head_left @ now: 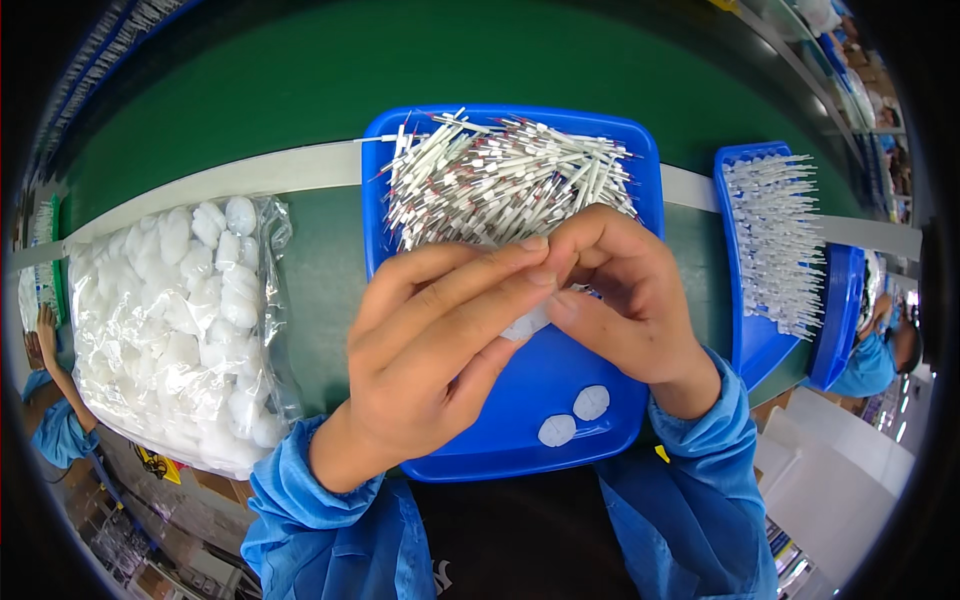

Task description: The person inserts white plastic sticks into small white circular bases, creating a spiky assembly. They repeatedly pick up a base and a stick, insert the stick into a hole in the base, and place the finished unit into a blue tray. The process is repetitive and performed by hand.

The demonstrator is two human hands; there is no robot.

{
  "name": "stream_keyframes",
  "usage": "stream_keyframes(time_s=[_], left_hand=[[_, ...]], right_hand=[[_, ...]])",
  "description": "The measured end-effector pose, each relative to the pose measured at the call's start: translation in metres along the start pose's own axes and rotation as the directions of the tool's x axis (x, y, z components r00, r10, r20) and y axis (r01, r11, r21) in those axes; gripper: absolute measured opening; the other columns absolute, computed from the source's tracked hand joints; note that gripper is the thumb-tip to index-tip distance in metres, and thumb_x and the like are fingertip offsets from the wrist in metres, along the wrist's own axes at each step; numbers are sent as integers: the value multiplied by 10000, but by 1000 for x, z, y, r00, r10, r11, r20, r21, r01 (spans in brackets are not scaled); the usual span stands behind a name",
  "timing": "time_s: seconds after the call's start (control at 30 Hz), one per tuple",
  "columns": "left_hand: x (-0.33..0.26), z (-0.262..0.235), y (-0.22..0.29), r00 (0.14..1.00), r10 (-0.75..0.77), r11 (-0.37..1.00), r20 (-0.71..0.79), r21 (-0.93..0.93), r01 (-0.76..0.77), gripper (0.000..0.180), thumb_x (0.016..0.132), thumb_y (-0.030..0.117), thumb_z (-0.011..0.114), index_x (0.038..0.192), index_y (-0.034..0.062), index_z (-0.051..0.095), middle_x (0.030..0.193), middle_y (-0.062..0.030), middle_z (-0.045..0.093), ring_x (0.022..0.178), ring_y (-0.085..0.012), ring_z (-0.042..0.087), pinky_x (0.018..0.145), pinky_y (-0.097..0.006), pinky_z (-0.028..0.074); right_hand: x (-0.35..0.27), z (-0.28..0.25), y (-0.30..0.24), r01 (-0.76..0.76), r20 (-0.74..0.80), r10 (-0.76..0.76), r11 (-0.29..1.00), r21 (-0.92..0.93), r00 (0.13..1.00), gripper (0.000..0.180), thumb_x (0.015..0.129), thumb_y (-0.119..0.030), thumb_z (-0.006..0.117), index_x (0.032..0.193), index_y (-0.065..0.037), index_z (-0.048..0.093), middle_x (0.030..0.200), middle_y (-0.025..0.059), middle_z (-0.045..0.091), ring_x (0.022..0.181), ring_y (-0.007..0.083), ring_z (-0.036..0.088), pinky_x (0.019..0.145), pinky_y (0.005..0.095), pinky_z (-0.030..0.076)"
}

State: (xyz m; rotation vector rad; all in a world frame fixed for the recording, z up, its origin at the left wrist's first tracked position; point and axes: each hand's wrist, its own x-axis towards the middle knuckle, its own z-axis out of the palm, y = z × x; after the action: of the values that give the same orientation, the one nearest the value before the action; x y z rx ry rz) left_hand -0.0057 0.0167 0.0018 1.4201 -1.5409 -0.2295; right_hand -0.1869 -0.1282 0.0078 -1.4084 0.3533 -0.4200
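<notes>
My left hand [425, 345] and my right hand [630, 300] meet fingertip to fingertip above a blue tray [480, 455]. Part of a white, pad-like piece [528, 323] shows below the left fingers, close to the right thumb; the left hand is closed around it. My right hand's fingers are bent into a pinch against the left fingertips, and what they grip is hidden. Behind the hands, a heap of thin white sticks [510, 175] with reddish bits fills the far half of the tray. Two small round white pads [557, 430] lie at its near end.
To the left stands a clear plastic bag [165, 340] full of white rounded pieces. On the right, a blue tray [735, 240] carries rows of white sticks, with another blue tray [838, 310] beside it. Co-workers' blue sleeves [65, 435] appear at both sides of the green table [330, 80].
</notes>
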Motion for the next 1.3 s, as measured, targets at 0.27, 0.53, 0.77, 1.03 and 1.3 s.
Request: stream_keyframes(time_s=[0.27,0.53,0.77,1.03,1.3], left_hand=[[-1,1,-5,1000,-5,993,10,-116,6,518,832,13,868,1330,-14,729,1309,-230,775,1127,-366,736,969,-432,591],[-15,-7,-9,955,-293,772,-48,-602,206,374,1091,126,674,1423,-43,701,1526,-263,592,1186,-273,709,1019,-383,573],[-12,-11,-8,911,-407,721,69,-588,366,365,1135,153,595,1427,-39,701,1494,-231,606,1275,-263,669,1075,-361,531],[-11,-1,-13,947,-303,787,110,-531,314,639,893,-114,556,1497,37,698,1306,-120,603,1079,-166,648,823,-247,555],[-10,0,-8,901,-435,710,5,-614,346,401,995,-133,653,1386,-55,702,1282,-117,628,1132,-178,711,896,-269,656]], right_hand=[[-12,9,-4,-27,-98,31,999,38,995,306,942,11,817,1221,-16,694,1069,58,764,961,146,761,836,284,581],[-46,2,-18,302,273,-188,149,-942,943,251,762,-89,814,1012,-84,794,1083,53,745,955,239,739,808,361,569],[-31,11,-15,233,221,-104,131,-964,970,147,744,-89,794,856,-116,702,951,43,710,880,204,704,851,391,548],[1,-1,-19,256,-21,-350,725,-640,937,248,806,-4,882,1029,-72,801,905,63,782,788,202,762,739,319,601],[-1,4,-9,228,-38,-377,635,-738,926,267,832,-3,880,1085,-74,829,806,54,770,632,160,733,570,281,569]])
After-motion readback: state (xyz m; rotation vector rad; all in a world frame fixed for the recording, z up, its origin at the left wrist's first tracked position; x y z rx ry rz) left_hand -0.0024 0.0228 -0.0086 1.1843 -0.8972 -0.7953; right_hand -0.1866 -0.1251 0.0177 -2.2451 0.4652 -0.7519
